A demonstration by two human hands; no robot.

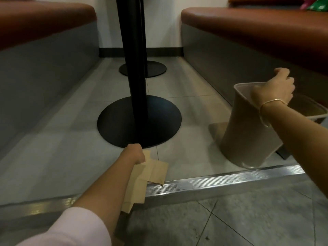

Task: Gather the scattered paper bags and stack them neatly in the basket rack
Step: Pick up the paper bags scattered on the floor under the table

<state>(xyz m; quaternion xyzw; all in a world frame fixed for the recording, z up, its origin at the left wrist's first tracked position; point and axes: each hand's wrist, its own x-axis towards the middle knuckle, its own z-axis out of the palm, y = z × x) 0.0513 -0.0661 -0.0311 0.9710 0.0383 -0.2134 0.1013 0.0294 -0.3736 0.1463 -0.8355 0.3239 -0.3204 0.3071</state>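
The person's left hand is stretched out low over the floor, its fingers curled round a small bunch of flat brown paper bags, which it holds just on the near side of the nearer black table base. The bags hang down from the grip and overlap the metal threshold strip that runs across the floor, below that base. To the right of the base, well apart from the bags, the right hand holds a beige plastic bin by its rim, fingers curled over the edge; the bin is tilted, its bottom end close to the strip. A thin bracelet circles that wrist. Whether the bin's bottom touches the floor I cannot tell. Behind the base stands a second black table base, farther back near the wall. Brown padded bench seats flank the base on either side. A pale pink sleeve covers the left upper arm.
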